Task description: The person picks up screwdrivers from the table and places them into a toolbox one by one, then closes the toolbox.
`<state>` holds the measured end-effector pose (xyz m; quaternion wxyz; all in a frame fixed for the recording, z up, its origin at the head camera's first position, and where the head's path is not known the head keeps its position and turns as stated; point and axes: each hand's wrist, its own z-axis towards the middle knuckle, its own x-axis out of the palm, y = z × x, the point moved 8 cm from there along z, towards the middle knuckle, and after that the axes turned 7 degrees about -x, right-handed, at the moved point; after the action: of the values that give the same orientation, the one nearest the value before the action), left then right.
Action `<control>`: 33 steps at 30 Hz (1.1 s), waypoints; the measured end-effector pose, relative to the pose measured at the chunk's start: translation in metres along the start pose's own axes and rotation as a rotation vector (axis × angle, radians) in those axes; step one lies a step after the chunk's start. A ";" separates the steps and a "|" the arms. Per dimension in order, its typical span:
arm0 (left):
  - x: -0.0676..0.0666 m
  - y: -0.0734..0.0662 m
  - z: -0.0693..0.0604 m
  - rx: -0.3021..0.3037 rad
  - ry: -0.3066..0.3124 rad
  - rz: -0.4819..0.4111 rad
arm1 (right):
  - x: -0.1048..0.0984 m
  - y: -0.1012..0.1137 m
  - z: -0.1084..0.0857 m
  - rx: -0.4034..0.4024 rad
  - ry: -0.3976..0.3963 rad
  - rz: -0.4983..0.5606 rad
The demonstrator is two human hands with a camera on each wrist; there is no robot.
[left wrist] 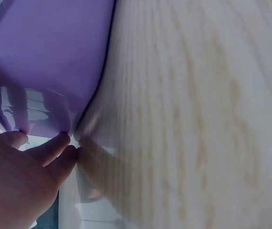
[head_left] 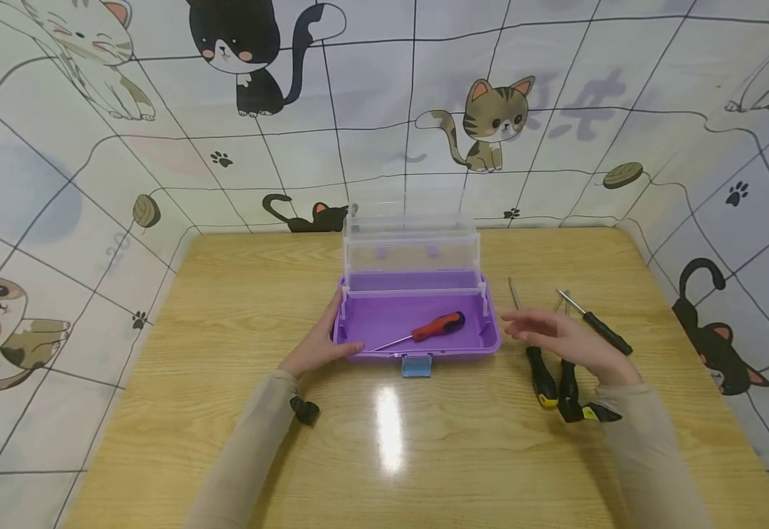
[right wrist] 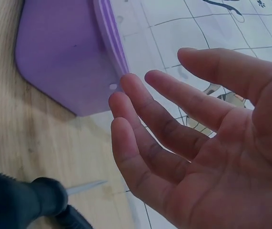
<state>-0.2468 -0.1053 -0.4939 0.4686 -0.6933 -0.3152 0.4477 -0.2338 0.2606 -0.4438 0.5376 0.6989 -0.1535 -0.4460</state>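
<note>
A purple box (head_left: 384, 312) with its clear lid (head_left: 410, 253) raised stands on the table; a red and black screwdriver (head_left: 438, 326) lies inside. My left hand (head_left: 321, 342) rests against the box's left end, thumb on the front rim; in the left wrist view its fingertips touch the purple wall (left wrist: 50, 57). My right hand (head_left: 565, 339) hovers right of the box, holding nothing, fingers relaxed and apart in the right wrist view (right wrist: 197, 138). Beneath and beside it lie a black and yellow screwdriver (head_left: 541, 378), another dark-handled tool (head_left: 568, 389) and a black screwdriver (head_left: 607, 332).
The wooden table (head_left: 239, 294) meets a cat-patterned cloth (head_left: 371, 154) behind and at both sides. A blue latch (head_left: 416, 366) hangs at the box's front. A small black object (head_left: 305, 410) is at the left wrist.
</note>
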 end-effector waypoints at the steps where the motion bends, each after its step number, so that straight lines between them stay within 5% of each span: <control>1: 0.000 -0.005 -0.002 0.001 0.004 -0.004 | 0.000 -0.002 -0.001 0.000 0.000 0.004; 5: -0.001 -0.020 -0.007 -0.017 0.012 -0.010 | 0.000 -0.008 -0.005 0.021 0.005 0.030; 18: 0.000 -0.021 -0.002 -0.055 0.008 -0.030 | -0.011 -0.025 -0.023 0.114 -0.087 0.100; 24: 0.000 -0.025 0.000 -0.063 0.005 -0.042 | -0.016 -0.033 -0.036 0.156 -0.177 0.052; 33: 0.000 -0.029 0.003 -0.068 -0.008 -0.041 | -0.022 -0.036 -0.043 0.173 -0.209 -0.025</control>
<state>-0.2506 -0.0940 -0.4671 0.4526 -0.7004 -0.3462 0.4299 -0.2221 0.3159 -0.4649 0.4509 0.6944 -0.2377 -0.5080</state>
